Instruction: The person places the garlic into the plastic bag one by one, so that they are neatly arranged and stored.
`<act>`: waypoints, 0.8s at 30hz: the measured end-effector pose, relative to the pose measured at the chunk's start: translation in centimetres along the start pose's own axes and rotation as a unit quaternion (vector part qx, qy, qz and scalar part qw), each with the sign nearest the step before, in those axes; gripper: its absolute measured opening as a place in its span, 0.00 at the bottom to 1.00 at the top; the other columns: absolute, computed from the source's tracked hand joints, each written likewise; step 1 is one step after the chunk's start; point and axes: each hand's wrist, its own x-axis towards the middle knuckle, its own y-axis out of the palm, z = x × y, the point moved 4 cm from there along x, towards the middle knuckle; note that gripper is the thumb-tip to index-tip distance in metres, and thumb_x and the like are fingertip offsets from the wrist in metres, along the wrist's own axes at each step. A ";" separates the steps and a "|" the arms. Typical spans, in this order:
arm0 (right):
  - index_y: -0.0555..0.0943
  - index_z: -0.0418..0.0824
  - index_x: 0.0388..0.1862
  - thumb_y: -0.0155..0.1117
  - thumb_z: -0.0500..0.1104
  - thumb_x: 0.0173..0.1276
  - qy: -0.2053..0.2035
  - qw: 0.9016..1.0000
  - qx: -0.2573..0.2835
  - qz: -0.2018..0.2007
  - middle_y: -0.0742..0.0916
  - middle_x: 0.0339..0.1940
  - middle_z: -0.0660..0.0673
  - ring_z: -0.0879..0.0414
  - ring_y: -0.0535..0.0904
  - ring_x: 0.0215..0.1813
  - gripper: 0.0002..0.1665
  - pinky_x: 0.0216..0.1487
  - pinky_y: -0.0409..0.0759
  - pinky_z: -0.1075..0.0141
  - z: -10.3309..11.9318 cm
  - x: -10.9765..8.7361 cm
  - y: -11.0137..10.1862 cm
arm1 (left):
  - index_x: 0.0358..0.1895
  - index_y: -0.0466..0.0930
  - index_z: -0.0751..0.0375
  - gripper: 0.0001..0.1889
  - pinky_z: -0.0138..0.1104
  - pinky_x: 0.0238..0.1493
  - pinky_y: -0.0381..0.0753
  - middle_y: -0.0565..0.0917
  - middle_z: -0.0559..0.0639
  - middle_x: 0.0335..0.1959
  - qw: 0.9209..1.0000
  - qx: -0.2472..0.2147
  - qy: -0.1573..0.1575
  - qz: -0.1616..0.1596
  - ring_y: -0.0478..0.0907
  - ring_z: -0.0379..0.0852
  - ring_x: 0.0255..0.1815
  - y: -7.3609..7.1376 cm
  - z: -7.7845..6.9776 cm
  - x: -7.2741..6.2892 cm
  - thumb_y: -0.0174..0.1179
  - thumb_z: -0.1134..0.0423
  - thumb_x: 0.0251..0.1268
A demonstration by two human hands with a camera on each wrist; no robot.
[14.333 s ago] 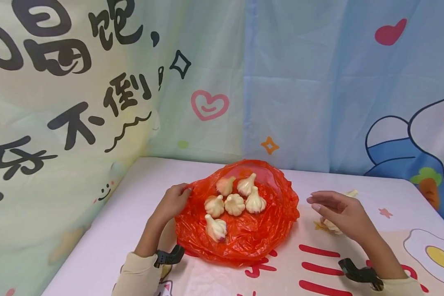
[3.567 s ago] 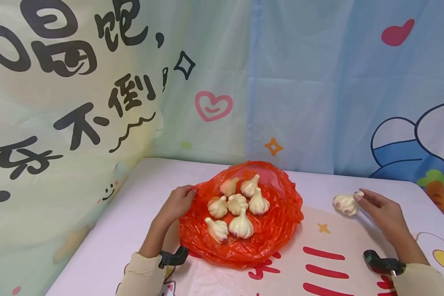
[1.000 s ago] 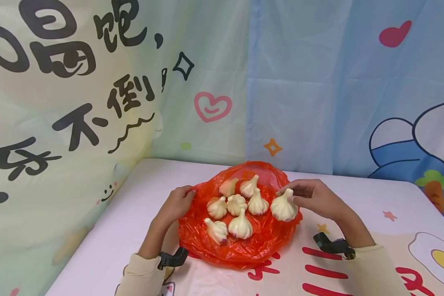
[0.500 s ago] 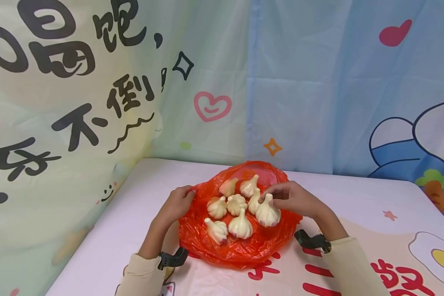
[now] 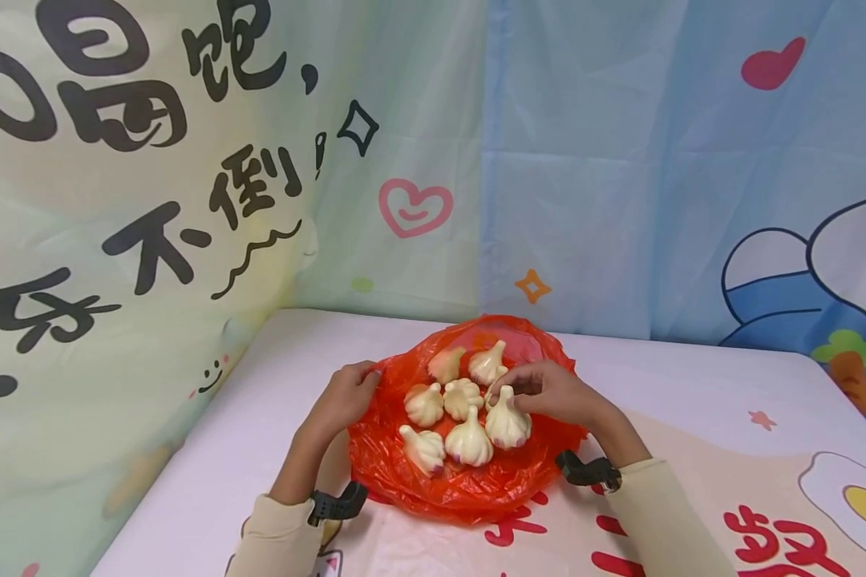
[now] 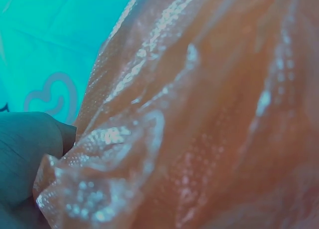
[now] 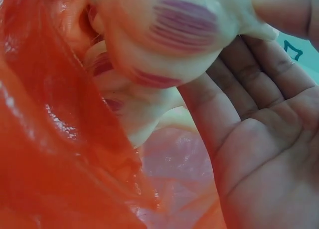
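Observation:
A red plastic bag lies spread open on the table, its rim rolled into a rough ring. My left hand pinches its left edge; the left wrist view shows the thumb against the crinkled film. My right hand reaches over the bag's right side and holds a garlic bulb by its neck, root end down. The right wrist view has that bulb with purple streaks, thumb on the neck. Several other garlic bulbs sit inside the bag; one behind my right fingers is mostly hidden.
The table wears a white and pink printed cover with a fried egg drawn at right. A printed cloth hangs behind and along the left. Black camera straps sit on both wrists.
My right hand took the garlic bulb from the table's right side and carried it left into the bag, lately lower beside the front bulb. The left hand stays at the bag's edge.

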 end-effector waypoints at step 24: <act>0.79 0.35 0.56 0.60 0.34 0.67 -0.035 0.999 0.026 0.009 0.84 0.51 0.38 0.42 0.79 0.55 0.17 0.51 0.81 0.55 -1.4 -1.4 -0.5 | 0.49 0.81 0.63 0.13 0.39 0.32 0.85 0.83 0.54 0.36 1.000 0.005 0.005 0.002 0.81 0.49 0.30 -0.1 -0.2 0.2 0.48 0.60 0.75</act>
